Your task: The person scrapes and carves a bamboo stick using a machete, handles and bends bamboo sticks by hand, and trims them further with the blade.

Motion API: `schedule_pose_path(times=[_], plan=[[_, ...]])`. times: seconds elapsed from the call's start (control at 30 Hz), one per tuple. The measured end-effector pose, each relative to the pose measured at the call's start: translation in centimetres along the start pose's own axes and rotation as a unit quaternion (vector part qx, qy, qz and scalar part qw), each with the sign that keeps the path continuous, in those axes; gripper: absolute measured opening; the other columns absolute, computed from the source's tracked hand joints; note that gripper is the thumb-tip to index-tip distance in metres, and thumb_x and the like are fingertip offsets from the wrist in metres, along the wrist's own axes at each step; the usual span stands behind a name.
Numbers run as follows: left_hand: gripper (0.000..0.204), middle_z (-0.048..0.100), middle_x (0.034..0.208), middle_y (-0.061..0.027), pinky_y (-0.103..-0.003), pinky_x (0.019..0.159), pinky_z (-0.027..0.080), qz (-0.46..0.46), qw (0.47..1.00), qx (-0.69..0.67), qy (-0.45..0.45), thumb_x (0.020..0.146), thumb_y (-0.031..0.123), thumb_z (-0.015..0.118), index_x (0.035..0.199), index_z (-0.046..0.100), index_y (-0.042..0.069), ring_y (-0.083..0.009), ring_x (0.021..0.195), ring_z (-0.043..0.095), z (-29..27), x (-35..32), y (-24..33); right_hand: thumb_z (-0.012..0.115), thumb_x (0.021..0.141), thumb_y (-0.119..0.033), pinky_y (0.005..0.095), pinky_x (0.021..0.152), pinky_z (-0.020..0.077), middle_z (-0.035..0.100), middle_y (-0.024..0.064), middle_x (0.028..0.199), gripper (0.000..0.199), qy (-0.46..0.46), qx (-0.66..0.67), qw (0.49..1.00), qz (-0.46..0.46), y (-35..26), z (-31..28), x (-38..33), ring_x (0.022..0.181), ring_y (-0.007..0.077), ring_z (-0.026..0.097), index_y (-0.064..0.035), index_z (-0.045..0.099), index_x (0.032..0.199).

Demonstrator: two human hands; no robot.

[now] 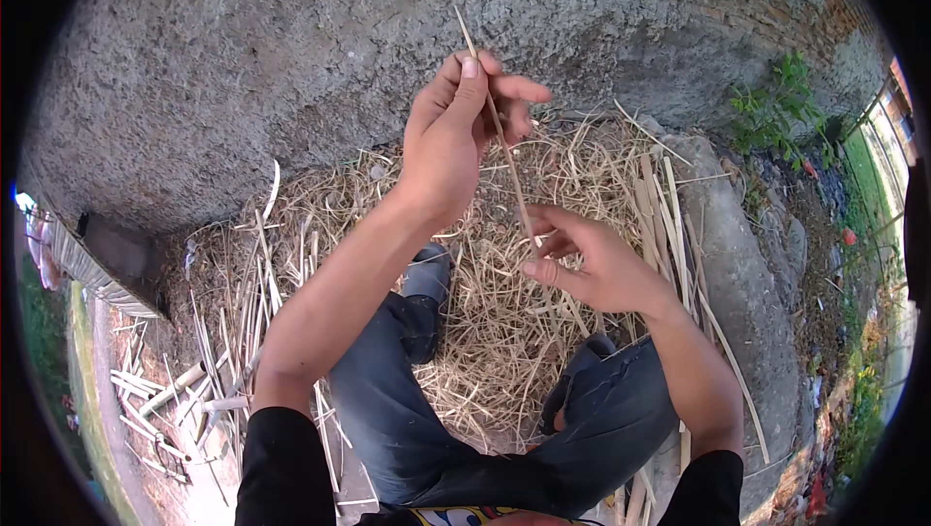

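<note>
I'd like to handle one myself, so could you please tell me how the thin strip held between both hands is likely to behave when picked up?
The thin strip stays straight between the left hand and right hand, so it is probably fairly stiff yet springy. It looks very slender, so likely light and apt to snap if bent hard. Its flat look suggests it won't roll.

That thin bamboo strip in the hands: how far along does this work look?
Done: a thick heap of pale shavings covers the ground by the feet. In hand: the left hand and right hand pinch one thin strip held upright between them. Left: cut bamboo pieces and long slats lie untouched at both sides.
</note>
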State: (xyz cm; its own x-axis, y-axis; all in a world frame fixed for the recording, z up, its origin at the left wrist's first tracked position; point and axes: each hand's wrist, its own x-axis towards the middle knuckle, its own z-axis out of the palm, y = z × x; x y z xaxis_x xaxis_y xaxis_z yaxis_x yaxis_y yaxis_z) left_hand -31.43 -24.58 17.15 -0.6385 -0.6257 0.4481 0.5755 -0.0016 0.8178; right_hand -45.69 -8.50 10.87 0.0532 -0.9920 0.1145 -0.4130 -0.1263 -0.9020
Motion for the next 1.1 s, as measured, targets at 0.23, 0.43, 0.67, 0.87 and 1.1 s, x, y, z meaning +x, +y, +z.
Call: schedule_pose_path(times=[0.23,0.43,0.67,0.87,1.1], plan=[[0.017,0.07,0.115,-0.0102,-0.033,0.076,0.048,0.135,0.972,0.066,0.179,0.11,0.026,0.04,0.113,0.051,0.014,-0.0163,0.084,0.061,-5.4,4.0,7.7,0.052,0.107,-0.02,0.0277,0.063,0.0519,0.064,0.0045,0.071,0.027,-0.071,0.08,0.992,0.066,0.3,1.0,-0.6,0.065,0.0115,0.062,0.003,0.064,0.102],[0.02,0.069,0.124,-0.0076,-0.033,0.077,0.049,0.166,0.927,0.068,0.329,0.11,0.025,0.039,0.119,0.051,0.012,-0.0161,0.09,0.06,-14.7,5.5,16.2,0.054,0.106,-0.021,0.0257,0.054,0.044,0.058,0.0017,0.064,0.028,-0.005,0.015,0.995,0.099,-2.4,-1.0,-3.4,0.059,0.0071,0.055,0.0019,0.07,0.104],[0.057,0.061,0.136,-0.0133,-0.036,0.097,0.05,0.219,0.905,0.01,0.365,0.111,0.04,0.023,0.149,0.033,-0.001,-0.0213,0.109,0.062,-19.0,-1.5,22.6,0.059,0.104,-0.024,0.0214,0.051,0.0382,0.055,-0.0013,0.062,0.032,0.126,-0.005,0.992,0.017,-6.6,1.4,-7.5,0.056,0.0037,0.05,0.0023,0.071,0.117],[0.073,0.05,0.148,-0.0146,-0.038,0.102,0.049,-0.003,0.995,0.021,0.099,0.107,0.056,0.013,0.151,0.034,0.001,-0.0214,0.125,0.055,-5.7,-11.5,14.0,0.06,0.104,-0.025,0.0223,0.049,0.0377,0.054,-0.0014,0.059,0.032,0.151,0.027,0.988,0.025,-10.6,7.1,-8.1,0.051,0.0043,0.051,0.0005,0.07,0.121],[0.047,0.061,0.133,-0.0171,-0.039,0.094,0.054,0.003,0.994,0.067,0.087,0.111,0.031,0.031,0.146,0.038,0.0,-0.0231,0.112,0.063,1.6,-13.4,13.1,0.052,0.107,-0.029,0.0283,0.046,0.0378,0.053,0.0021,0.052,0.039,0.09,-0.024,0.995,-0.038,-16.6,12.1,-5.1,0.046,0.0073,0.052,-0.0002,0.064,0.083]])
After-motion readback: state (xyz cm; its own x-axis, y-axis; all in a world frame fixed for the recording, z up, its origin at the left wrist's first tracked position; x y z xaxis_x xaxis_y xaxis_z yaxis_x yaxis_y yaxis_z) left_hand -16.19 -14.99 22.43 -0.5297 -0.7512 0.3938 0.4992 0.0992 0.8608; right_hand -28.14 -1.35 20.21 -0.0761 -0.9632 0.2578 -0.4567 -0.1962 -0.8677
